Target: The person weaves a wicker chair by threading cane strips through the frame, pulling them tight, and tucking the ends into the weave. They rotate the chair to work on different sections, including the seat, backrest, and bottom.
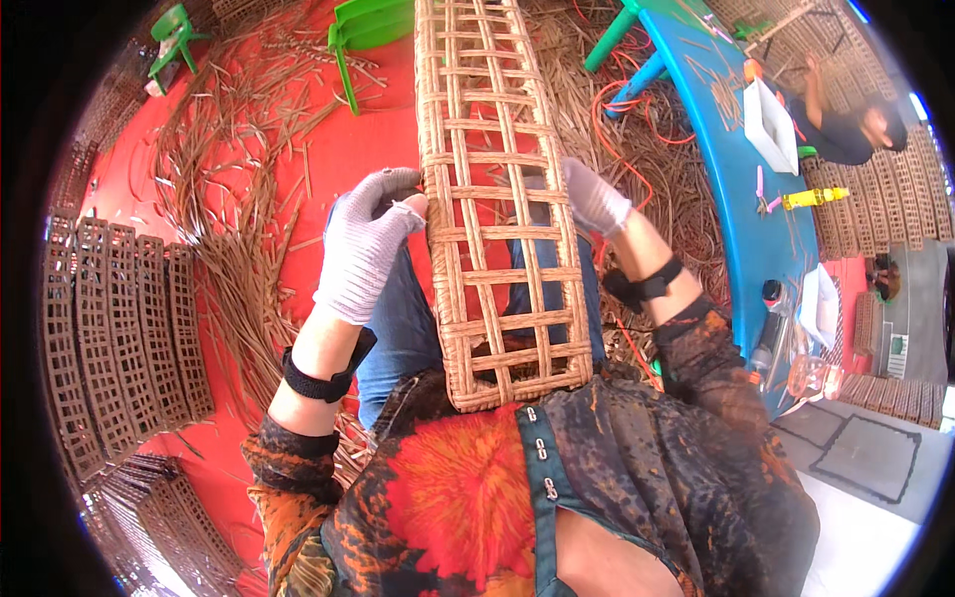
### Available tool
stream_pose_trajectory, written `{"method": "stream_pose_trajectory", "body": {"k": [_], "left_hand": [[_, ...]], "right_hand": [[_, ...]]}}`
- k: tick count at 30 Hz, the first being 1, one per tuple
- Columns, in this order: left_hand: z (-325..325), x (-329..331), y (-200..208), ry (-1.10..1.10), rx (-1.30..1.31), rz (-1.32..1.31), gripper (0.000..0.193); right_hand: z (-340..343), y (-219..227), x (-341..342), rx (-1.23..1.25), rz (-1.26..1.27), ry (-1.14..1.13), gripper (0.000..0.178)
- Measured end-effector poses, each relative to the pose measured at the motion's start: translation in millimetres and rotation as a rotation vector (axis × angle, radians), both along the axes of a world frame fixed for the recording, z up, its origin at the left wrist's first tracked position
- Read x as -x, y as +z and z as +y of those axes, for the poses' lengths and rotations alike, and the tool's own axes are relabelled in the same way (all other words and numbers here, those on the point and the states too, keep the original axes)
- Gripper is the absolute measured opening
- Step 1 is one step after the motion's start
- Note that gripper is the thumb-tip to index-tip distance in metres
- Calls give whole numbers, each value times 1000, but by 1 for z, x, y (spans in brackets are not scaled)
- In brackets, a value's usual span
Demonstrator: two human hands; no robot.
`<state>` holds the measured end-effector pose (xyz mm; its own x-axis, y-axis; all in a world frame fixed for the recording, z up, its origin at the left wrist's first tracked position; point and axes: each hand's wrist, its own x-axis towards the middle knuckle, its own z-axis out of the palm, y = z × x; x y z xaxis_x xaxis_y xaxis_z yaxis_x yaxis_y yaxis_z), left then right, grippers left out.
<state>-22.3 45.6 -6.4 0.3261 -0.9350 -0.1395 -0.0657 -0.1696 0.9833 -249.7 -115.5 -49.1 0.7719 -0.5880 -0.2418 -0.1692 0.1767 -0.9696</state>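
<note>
Brown woven fibre makes up the narrow lattice frame [502,234], placed lengthwise over the jeans [395,343], near end at the shirt [468,478], presumably to steady it. Left hand [360,244]: fingers curled at the left edge; whether they grip cannot be told. Right hand [595,199]: at the opposite edge, fingertips hidden, grip undetermined. Weave: open, roughly square gaps, paired lengthwise strands, bound edges.
</note>
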Motion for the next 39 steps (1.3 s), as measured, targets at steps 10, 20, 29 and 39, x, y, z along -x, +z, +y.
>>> {"method": "stream_pose_trajectory", "body": {"k": [10, 20, 29, 39], "left_hand": [[-3, 0, -5, 92, -65, 222, 25], [-6, 3, -5, 129, -74, 241, 24], [-12, -1, -12, 122, -31, 261, 37], [-15, 2, -8, 109, -46, 322, 37]], "right_hand": [[25, -7, -42, -350, -102, -68, 26], [33, -12, -47, -386, -132, -96, 25], [35, -18, -47, -419, -157, -111, 25], [35, -24, -55, -449, -176, -116, 24]]}}
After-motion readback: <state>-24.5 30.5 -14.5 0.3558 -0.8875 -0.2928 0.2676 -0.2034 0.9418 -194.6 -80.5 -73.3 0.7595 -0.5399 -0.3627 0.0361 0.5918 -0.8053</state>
